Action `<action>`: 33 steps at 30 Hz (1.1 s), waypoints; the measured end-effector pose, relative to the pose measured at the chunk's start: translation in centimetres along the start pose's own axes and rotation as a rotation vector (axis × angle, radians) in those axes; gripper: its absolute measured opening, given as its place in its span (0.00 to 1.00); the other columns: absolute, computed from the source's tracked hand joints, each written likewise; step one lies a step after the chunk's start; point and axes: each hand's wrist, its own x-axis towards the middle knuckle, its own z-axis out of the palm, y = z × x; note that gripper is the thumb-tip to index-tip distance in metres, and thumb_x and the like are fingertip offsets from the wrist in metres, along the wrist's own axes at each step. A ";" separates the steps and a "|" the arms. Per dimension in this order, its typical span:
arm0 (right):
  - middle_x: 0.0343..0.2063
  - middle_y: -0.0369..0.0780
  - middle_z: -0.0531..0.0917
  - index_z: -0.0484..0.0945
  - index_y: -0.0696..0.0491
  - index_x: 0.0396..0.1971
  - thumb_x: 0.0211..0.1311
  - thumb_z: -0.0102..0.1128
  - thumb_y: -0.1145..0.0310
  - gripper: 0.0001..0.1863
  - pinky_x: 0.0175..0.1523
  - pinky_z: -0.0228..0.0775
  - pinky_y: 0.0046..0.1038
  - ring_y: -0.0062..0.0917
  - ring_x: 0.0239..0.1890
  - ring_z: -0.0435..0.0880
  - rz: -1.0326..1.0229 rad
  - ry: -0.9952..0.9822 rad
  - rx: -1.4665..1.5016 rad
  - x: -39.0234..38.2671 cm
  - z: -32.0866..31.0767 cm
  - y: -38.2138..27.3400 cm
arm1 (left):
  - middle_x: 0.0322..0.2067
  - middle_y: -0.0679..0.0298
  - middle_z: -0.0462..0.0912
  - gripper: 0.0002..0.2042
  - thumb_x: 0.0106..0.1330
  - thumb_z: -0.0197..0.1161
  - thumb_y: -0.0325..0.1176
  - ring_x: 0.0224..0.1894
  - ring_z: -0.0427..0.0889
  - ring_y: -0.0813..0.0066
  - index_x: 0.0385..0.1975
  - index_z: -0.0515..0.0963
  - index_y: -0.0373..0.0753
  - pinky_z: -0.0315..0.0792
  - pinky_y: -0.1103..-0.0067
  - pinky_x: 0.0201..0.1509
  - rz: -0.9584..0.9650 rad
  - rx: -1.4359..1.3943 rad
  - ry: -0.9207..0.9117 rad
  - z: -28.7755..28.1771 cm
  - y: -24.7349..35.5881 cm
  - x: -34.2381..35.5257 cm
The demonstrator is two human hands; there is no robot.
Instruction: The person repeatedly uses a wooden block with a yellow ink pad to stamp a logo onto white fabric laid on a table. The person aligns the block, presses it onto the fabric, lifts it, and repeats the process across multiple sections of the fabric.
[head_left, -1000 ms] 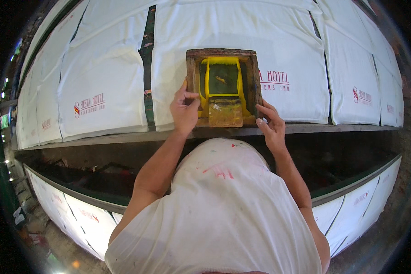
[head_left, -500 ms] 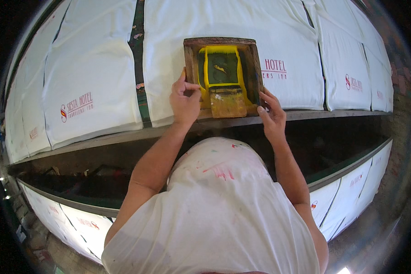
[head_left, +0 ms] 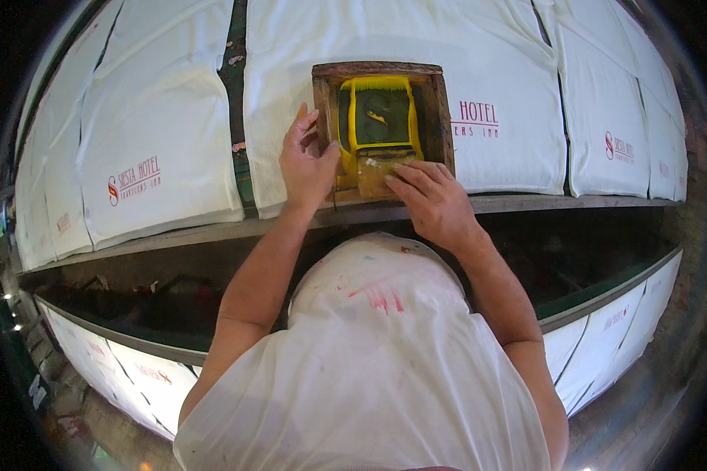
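A small wooden screen printing frame point(head_left: 378, 68) lies on white cloth point(head_left: 283, 71) in front of me. Its dark mesh point(head_left: 392, 110) shows an S-shaped design and is bordered with yellow ink. My left hand point(head_left: 310, 169) is at the frame's left side, thumb over the wooden edge and fingers along the outside. Inside the near end leans a squeegee point(head_left: 374, 177), a flat ink-stained yellow-brown piece. My right hand point(head_left: 436, 200) is closed on the squeegee's right part, its fingers bent over the top; they hide that end.
More white cloths with red printing point(head_left: 165, 133) lie side by side on the long table, dark gaps between them. A wooden table edge point(head_left: 518, 202) runs between me and the cloths. Behind me, another table carries printed white cloths point(head_left: 137, 373).
My right hand has left the frame's right side and moved left onto the squeegee. My left hand has shifted slightly left, its fingers now more raised along the frame.
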 end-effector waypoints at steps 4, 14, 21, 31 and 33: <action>0.56 0.45 0.87 0.85 0.55 0.60 0.60 0.64 0.74 0.25 0.66 0.76 0.46 0.42 0.61 0.85 -0.027 -0.017 0.042 2.7 -1.1 0.0 | 0.82 0.46 0.66 0.28 0.65 0.69 0.16 0.77 0.76 0.60 0.68 0.76 0.31 0.73 0.67 0.78 0.045 -0.104 0.021 0.7 -1.3 0.4; 0.57 0.46 0.86 0.84 0.58 0.61 0.59 0.64 0.76 0.27 0.68 0.75 0.45 0.44 0.62 0.84 0.053 -0.121 0.192 2.0 -2.8 1.0 | 0.39 0.66 0.87 0.41 0.61 0.66 0.14 0.44 0.84 0.81 0.80 0.72 0.41 0.76 0.81 0.59 -0.129 0.076 0.005 0.4 -1.1 -0.5; 0.59 0.47 0.85 0.84 0.59 0.61 0.52 0.68 0.77 0.31 0.69 0.76 0.47 0.45 0.64 0.83 0.010 -0.132 0.129 0.5 -2.6 0.8 | 0.30 0.72 0.82 0.44 0.60 0.66 0.14 0.36 0.80 0.86 0.82 0.69 0.44 0.76 0.84 0.53 -0.155 0.077 0.012 0.4 -1.2 -0.4; 0.60 0.46 0.85 0.84 0.56 0.62 0.60 0.64 0.77 0.27 0.69 0.77 0.46 0.45 0.64 0.85 -0.066 -0.006 0.042 2.3 -0.6 3.9 | 0.45 0.65 0.87 0.36 0.59 0.66 0.15 0.46 0.83 0.81 0.73 0.78 0.38 0.76 0.82 0.57 -0.126 0.071 0.018 0.3 -2.4 -0.4; 0.60 0.47 0.86 0.84 0.56 0.63 0.62 0.60 0.79 0.27 0.71 0.76 0.45 0.46 0.63 0.85 -0.061 0.011 0.015 3.9 -0.4 5.1 | 0.60 0.58 0.86 0.28 0.59 0.66 0.15 0.51 0.85 0.78 0.63 0.84 0.35 0.77 0.80 0.58 -0.159 0.076 0.017 0.3 -2.6 -0.3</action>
